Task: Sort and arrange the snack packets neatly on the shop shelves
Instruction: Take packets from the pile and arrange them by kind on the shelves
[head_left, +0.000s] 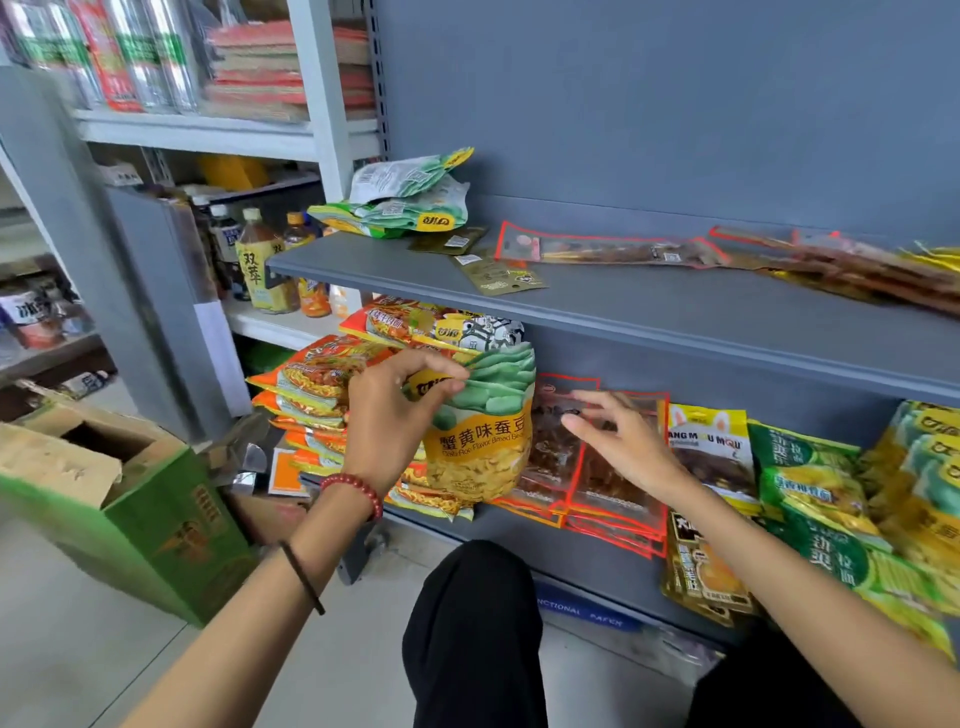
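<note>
My left hand (395, 415) pinches the top corner of a yellow and green broad bean packet (480, 436), which hangs upright in front of the lower grey shelf (582, 545). My right hand (623, 441), fingers spread and relaxed, hovers over a pile of red-edged clear meat snack packets (597, 483) lying on that shelf. More broad bean packets (400, 202) are heaped at the left end of the upper grey shelf (623, 306). Orange noodle snack packets (322, 384) are stacked at the lower shelf's left end.
Long red-edged skewer packets (608, 249) and small gold packets (498, 275) lie on the upper shelf. Green and yellow packets (821, 483) fill the lower shelf's right side. An open green carton (130, 493) stands on the floor at left. Drink bottles (260, 260) stand on the neighbouring white shelf.
</note>
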